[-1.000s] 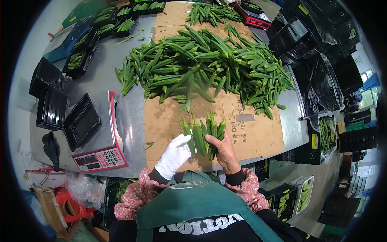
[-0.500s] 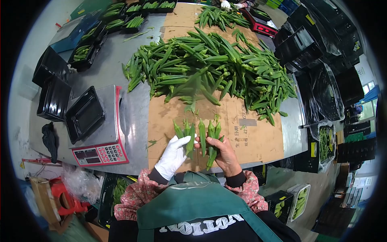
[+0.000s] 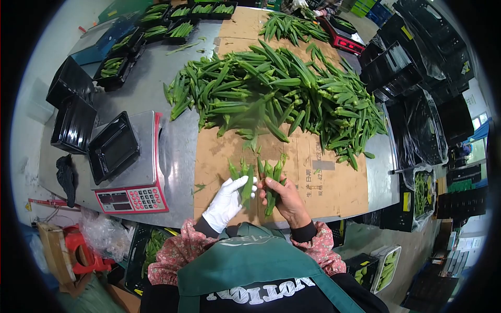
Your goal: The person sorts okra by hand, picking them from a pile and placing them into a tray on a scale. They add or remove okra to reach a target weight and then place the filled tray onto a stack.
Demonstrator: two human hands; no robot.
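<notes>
My left hand (image 3: 228,200), in a white glove, is closed round a few green okra pods (image 3: 246,187), thumb across the front and stem ends pointing away from me. Bare, my right hand (image 3: 290,201) grips another small bunch of okra pods (image 3: 270,195), also stems away. The two bunches are side by side over the cardboard (image 3: 334,195), with a narrow gap between them. Beyond them spreads a large heap of okra (image 3: 271,88). To the left, an open black tray (image 3: 114,147) rests on a scale (image 3: 130,201).
Stacked black trays (image 3: 74,125) and a dark glove (image 3: 66,180) lie left of the scale. Filled okra trays (image 3: 181,30) line the far left. Opposite, a co-worker's gloved hand (image 3: 300,4) is near a red scale (image 3: 344,39). Black crates (image 3: 417,135) stand at right.
My right hand's pods have drawn together into a tighter bunch; one pod stood apart earlier. My left hand keeps its hold. The view has shifted slightly.
</notes>
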